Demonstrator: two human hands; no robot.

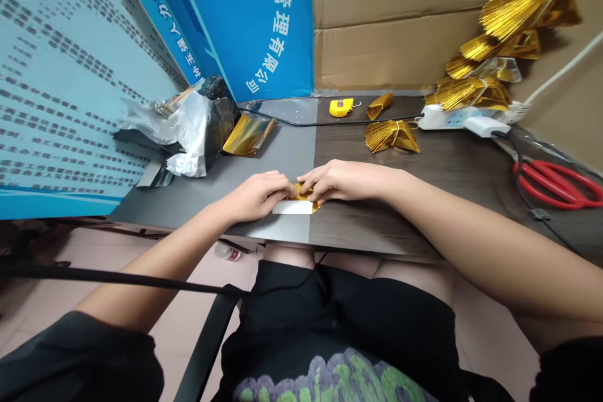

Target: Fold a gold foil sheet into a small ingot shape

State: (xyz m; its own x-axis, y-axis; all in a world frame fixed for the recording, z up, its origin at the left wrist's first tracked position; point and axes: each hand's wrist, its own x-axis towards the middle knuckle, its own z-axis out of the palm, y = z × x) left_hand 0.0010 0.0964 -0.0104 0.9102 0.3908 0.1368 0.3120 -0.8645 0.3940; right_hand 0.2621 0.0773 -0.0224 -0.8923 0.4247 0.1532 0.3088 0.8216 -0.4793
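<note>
On the table near its front edge lies a sheet of gold foil paper (316, 206), with a white strip (293, 208) along its near side. My left hand (264, 196) presses its closed fingers on the left end of the foil paper. From the other side my right hand (332, 181) holds the foil paper with bent fingers, thumb and fingertips close together. Both hands hide much of the sheet, so its exact folds cannot be made out.
Behind my hands are a stack of gold foil (248, 134), a yellow tape measure (342, 107) and a folded gold bundle (392, 136). More gold bundles (466, 93) pile up by a white power strip (447, 118). Red-handled scissors (558, 185) lie right; plastic bags (195, 125) left.
</note>
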